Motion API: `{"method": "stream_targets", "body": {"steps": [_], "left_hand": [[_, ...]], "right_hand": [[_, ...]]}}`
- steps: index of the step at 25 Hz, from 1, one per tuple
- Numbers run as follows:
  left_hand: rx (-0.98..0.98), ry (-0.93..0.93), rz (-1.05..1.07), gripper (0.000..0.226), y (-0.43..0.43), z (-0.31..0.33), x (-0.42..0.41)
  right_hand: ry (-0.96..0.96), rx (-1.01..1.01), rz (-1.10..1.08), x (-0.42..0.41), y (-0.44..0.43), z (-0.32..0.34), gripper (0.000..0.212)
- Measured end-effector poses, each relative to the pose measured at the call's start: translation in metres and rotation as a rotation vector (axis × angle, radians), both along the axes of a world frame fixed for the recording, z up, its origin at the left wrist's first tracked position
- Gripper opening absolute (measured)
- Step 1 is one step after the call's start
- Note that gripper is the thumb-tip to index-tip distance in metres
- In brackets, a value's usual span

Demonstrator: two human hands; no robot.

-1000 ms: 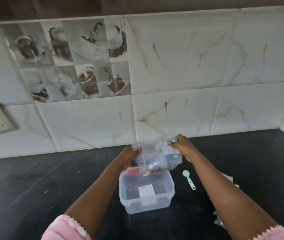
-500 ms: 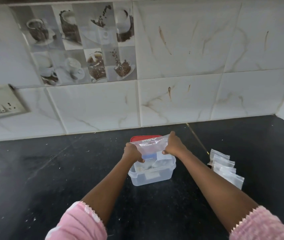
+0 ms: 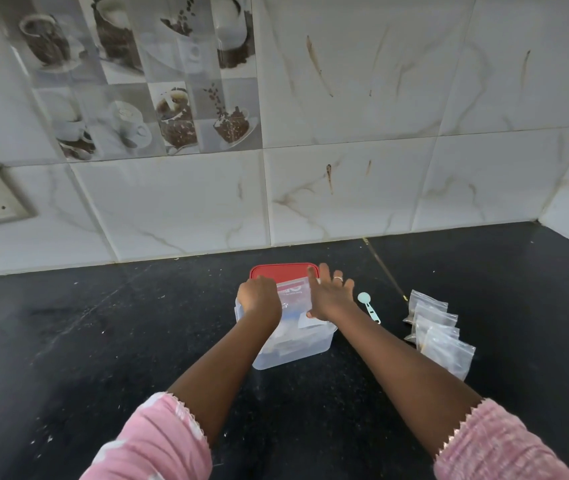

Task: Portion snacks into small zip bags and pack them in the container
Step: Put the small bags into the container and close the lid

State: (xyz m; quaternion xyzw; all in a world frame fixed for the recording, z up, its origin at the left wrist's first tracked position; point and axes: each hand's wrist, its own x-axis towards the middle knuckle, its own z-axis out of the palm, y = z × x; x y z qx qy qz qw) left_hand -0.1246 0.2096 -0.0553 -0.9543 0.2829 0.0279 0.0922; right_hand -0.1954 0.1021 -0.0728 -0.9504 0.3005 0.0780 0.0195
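Settling a clear zip bag (image 3: 291, 297) into the open container (image 3: 296, 351) with both hands.

Nearest, two pink sleeves (image 3: 158, 441) lead out over the black counter (image 3: 103, 341) to the translucent container, where the zip bag stands upright with its top above the rim. The left hand (image 3: 258, 301) has its fingers curled over the bag's left edge, gripping it. The right hand (image 3: 331, 299) lies flat against the right side, fingers spread and grasping nothing. To the right, a mint scoop (image 3: 367, 304) and a row of small bags (image 3: 442, 337) wait, well apart from the container. Behind the container sits the red lid (image 3: 279, 270), and beyond it the tiled wall (image 3: 345, 188). With only one hand gripping, the tall bag may tip or spring back up. If its seal is not fully shut, which I cannot tell, pressing could spill snacks.
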Motion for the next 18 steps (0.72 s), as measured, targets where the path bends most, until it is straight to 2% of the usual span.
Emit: {"method": "stream_targets", "body": {"steps": [2,4,6,8,11,13,15,17,18], "left_hand": [[0.027,-0.054,0.010,0.015,0.001,-0.002,0.002],[-0.024,-0.121,-0.004,0.030,0.003,-0.004,0.004],[-0.126,-0.125,-0.165,0.052,0.004,-0.013,0.009],[-0.167,-0.016,-0.346,0.059,0.006,-0.021,0.006],[-0.155,0.062,-0.339,0.059,0.010,-0.035,0.009],[-0.133,0.076,-0.304,0.055,0.007,-0.034,0.009],[-0.128,0.070,-0.266,0.048,-0.008,-0.019,0.003],[-0.222,0.098,-0.272,0.039,-0.036,0.000,-0.009],[-0.296,0.128,-0.312,0.035,-0.054,0.009,-0.018]], "right_hand": [[0.006,0.019,0.092,0.004,0.000,0.000,0.080],[0.038,0.003,0.131,0.006,-0.003,-0.005,0.076],[0.076,-0.092,0.165,0.006,-0.004,-0.010,0.079],[0.095,-0.172,0.175,0.008,-0.002,-0.014,0.085],[0.079,-0.179,0.136,0.014,0.001,-0.018,0.094],[0.013,-0.121,0.112,0.012,0.001,-0.017,0.097],[-0.114,0.019,0.088,0.006,-0.004,-0.012,0.093],[-0.252,0.166,0.026,-0.005,-0.019,-0.006,0.078],[-0.345,0.206,-0.022,-0.013,-0.029,-0.003,0.063]]}}
